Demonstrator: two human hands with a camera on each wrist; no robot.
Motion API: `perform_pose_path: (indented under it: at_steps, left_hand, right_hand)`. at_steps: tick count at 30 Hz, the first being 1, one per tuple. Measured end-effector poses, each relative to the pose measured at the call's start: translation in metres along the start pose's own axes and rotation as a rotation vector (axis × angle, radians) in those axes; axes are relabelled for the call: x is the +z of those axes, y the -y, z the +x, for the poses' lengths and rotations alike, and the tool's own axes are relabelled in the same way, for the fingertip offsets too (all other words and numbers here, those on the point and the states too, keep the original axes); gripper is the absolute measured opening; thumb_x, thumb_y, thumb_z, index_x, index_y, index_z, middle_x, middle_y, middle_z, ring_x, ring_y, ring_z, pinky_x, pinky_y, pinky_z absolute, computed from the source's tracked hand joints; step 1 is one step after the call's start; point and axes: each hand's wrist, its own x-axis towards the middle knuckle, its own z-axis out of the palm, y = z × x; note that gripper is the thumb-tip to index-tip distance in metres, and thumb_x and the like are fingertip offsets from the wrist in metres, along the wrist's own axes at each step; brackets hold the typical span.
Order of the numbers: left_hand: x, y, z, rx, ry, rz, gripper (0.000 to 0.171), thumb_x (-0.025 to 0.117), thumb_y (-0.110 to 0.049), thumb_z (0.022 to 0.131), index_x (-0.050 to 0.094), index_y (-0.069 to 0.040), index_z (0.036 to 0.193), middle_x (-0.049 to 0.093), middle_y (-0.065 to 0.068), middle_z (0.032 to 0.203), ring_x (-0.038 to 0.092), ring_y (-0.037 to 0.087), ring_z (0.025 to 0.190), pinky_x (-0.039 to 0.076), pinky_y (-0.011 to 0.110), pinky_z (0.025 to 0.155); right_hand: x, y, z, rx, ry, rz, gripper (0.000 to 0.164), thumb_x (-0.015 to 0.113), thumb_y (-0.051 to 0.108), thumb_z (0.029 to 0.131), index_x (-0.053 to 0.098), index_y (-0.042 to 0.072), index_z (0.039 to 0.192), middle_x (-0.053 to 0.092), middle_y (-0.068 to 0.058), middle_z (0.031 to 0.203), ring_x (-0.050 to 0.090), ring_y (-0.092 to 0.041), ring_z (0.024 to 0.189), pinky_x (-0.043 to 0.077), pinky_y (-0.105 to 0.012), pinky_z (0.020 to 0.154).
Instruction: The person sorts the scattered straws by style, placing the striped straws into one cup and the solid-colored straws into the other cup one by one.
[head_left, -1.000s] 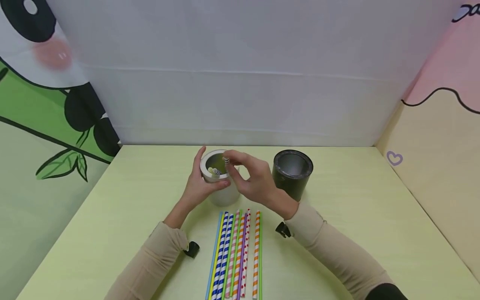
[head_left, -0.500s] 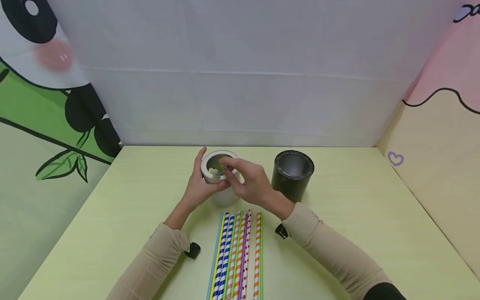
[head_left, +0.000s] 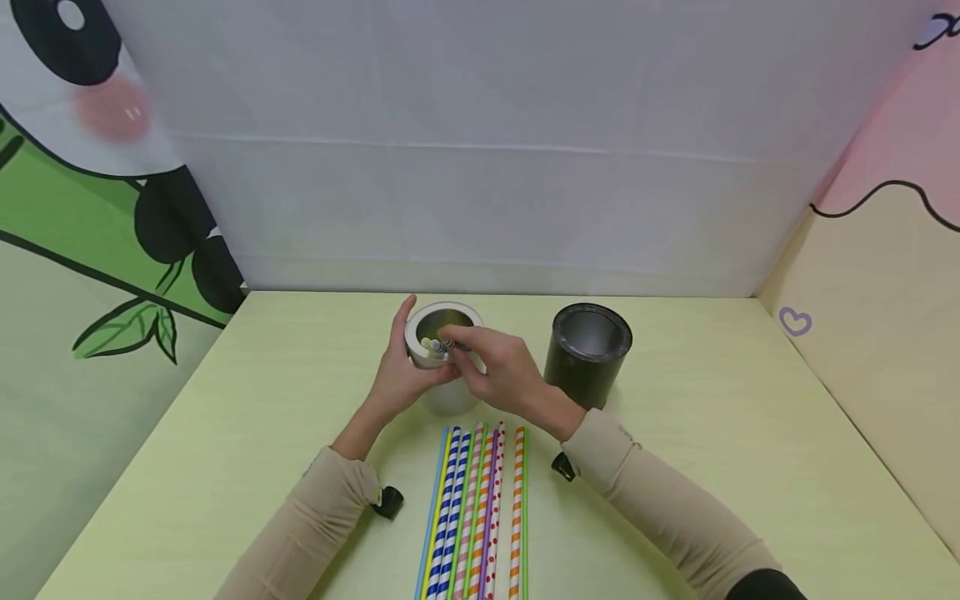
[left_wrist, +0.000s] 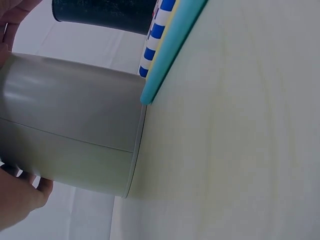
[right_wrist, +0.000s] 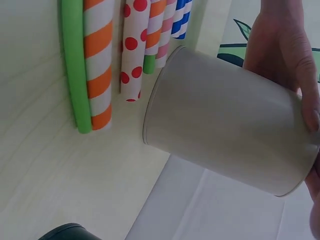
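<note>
In the head view my left hand (head_left: 397,375) grips a white canister (head_left: 453,396) near its rim, thumb in front and fingers round the left side. The canister's base rests on the table. My right hand (head_left: 506,371) pinches a dark-and-white striped paper straw (head_left: 450,343) at the canister's mouth; only its top end shows. Beside it, the tips of other straws (head_left: 430,343) poke up inside; how deep they go is hidden. The right wrist view shows the canister's plain side (right_wrist: 230,120) with the left hand (right_wrist: 282,55) against it.
A row of paper straws (head_left: 480,508), striped, dotted and plain, lies in front of the canister. An orange-striped straw (head_left: 517,500) and a green one lie slightly apart at its right. A black canister (head_left: 588,367) stands right of the white one, close behind my right wrist.
My right hand has moved slightly down and left, bringing the striped straw from the rim's right side into the canister's mouth. The left hand keeps its grip.
</note>
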Motion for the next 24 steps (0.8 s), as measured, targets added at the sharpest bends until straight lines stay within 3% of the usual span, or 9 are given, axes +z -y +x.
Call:
perform_pose_path:
  at_steps: [8,24]
  left_hand:
    - [0.0004,0.0084,0.0011,0.025,-0.013,0.001,0.114,0.085,-0.020,0.072,0.007,-0.043,0.151,0.039,0.008,0.143,0.039,0.025,0.130,0.029,0.053,0.107]
    - [0.0001,0.0075,0.0018,0.016,-0.012,0.017,0.115,0.084,-0.017,0.072,0.005,-0.038,0.152,0.038,0.009,0.145,0.039,0.026,0.130,0.031,0.052,0.106]
  right_hand:
    - [0.0021,0.0013,-0.0010,0.026,0.029,-0.030,0.027,0.065,0.006,0.088,0.063,0.006,0.114,0.069,-0.004,0.105,0.066,-0.014,0.092,0.053,-0.026,0.081]
    - [-0.0028,0.0039,-0.0029,0.069,0.033,-0.031,0.039,0.066,0.010,0.087,0.057,0.005,0.125,0.069,-0.005,0.110,0.066,-0.017,0.098,0.053,-0.030,0.083]
